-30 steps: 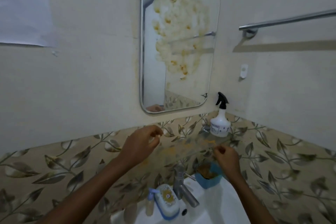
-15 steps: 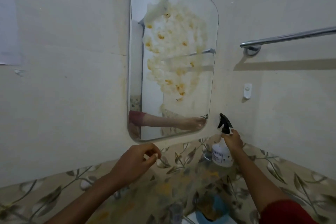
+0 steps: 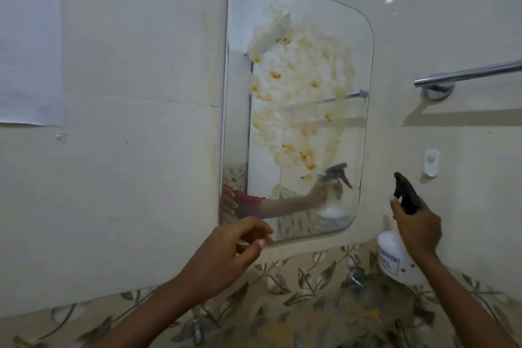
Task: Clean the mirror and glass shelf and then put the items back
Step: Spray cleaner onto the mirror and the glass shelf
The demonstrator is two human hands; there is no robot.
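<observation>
A wall mirror (image 3: 293, 22) with rounded corners hangs on the cream wall, its middle covered by a white and yellow-orange smear (image 3: 299, 104). My right hand (image 3: 418, 226) grips the neck of a white spray bottle (image 3: 391, 257) with a black trigger head, lifted just right of the mirror's lower corner. My left hand (image 3: 231, 257) hovers below the mirror's lower left edge, fingers loosely pinched, with nothing in it. The glass shelf (image 3: 339, 313) below the mirror is stained yellow and looks blurred.
A chrome towel bar (image 3: 469, 73) juts from the wall at the upper right. A small white hook (image 3: 431, 162) sits under it. A paper sheet (image 3: 28, 37) is stuck on the wall at the left. Leaf-patterned tiles (image 3: 305, 277) run along the bottom.
My right hand went from the sink area up to the spray bottle, gripped it and lifted it off the shelf. The view tilted upward, losing the sink. The left hand stayed near the mirror's lower edge.
</observation>
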